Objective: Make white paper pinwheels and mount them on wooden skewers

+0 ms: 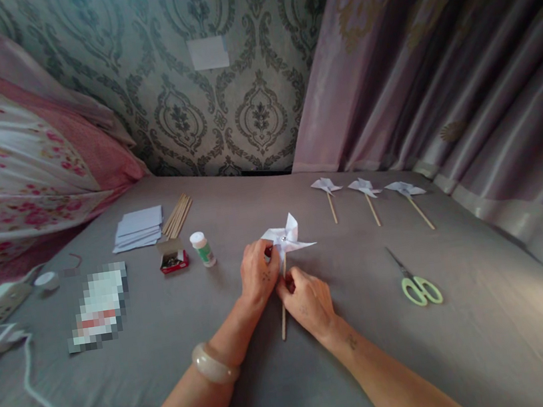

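"What could go wrong here?"

"Left of centre, the open red box (175, 266) could spill its small contents if the soft grey cloth (493, 307) gets tugged; the white bottle (202, 249) beside it could topple likewise. Mid-frame, the left hand (259, 271) grasps the pinwheel (290, 234) by its left side, fingertips partly hidden; too hard a squeeze could crease the paper. The right hand (308, 301) pinches its stick, where a twist could loosen the fastening."

"And the materials?"

"Flat, smooth paper sheets (138, 227), upper left; slim wooden sticks (177, 217); the rounded bottle, seemingly plastic; the pinwheel's pointed blades round a shiny centre; at right, scissors (407, 274) with looped pale-green handles and dark, tapering blades."
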`<move>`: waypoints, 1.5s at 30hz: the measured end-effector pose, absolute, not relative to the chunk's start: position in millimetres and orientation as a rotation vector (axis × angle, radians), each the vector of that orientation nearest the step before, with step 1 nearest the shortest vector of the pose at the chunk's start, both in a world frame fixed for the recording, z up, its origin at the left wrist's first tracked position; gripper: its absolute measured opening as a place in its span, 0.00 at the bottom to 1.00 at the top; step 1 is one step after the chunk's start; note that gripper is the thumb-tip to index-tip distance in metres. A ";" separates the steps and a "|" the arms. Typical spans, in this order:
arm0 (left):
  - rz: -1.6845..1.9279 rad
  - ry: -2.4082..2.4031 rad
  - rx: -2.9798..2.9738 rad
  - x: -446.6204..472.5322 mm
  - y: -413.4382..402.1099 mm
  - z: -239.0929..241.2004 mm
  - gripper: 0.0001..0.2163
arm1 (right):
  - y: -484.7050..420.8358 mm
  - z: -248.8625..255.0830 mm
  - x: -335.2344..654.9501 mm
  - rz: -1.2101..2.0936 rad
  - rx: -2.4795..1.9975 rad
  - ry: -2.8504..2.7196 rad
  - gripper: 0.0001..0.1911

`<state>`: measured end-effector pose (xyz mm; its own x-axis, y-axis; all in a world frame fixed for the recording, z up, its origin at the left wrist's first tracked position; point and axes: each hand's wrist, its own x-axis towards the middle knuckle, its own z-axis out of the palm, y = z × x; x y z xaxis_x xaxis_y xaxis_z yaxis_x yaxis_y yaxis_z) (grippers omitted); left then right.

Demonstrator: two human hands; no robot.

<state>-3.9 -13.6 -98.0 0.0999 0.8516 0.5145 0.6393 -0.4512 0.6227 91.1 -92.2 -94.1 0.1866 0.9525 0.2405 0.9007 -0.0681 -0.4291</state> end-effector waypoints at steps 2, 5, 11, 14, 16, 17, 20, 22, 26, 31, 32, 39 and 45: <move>1.337 1.453 2.156 -4.2 -13.6 -97.8 0.04 | -92.3 -96.6 90.8 0.097 -1.947 -1.722 0.08; 1.414 1.420 2.171 -4.2 -14.2 -95.6 0.04 | -92.3 -99.1 90.3 0.047 -1.892 -1.713 0.07; 1.524 1.369 2.155 -3.5 -16.0 -91.4 0.06 | -92.3 -102.4 89.9 0.013 -1.758 -1.683 0.07; 1.567 1.344 2.089 -2.9 -17.0 -90.4 0.05 | -91.6 -102.5 90.5 0.066 -1.739 -1.638 0.06; 1.574 1.307 2.018 -2.3 -18.2 -89.0 0.03 | -91.0 -101.4 91.2 0.120 -1.740 -1.602 0.05; 1.567 1.287 1.974 -1.9 -19.0 -87.8 0.04 | -90.6 -100.6 91.7 0.149 -1.742 -1.585 0.05; 1.509 1.252 1.794 -0.7 -21.4 -82.4 0.08 | -89.5 -97.0 93.2 0.245 -1.744 -1.525 0.06; 1.460 1.232 1.632 -0.1 -22.4 -78.2 0.11 | -88.7 -94.6 94.3 0.303 -1.732 -1.457 0.08; 1.244 1.058 1.425 0.3 -22.9 -72.5 0.16 | -86.7 -91.3 97.5 0.364 -1.652 -1.325 0.12; 0.943 0.825 1.345 0.0 -25.4 -70.4 0.16 | -82.7 -86.5 107.0 0.356 -1.544 -1.241 0.14; 0.913 0.796 1.332 -0.1 -25.8 -70.4 0.15 | -81.5 -85.1 109.8 0.341 -1.532 -1.229 0.14; 0.750 0.700 1.404 4.0 -26.6 -73.0 0.18 | -71.2 -77.2 128.5 0.269 -1.527 -1.145 0.15; 0.670 0.685 1.473 7.1 -27.2 -75.2 0.18 | -65.8 -74.5 131.9 0.244 -1.554 -1.132 0.16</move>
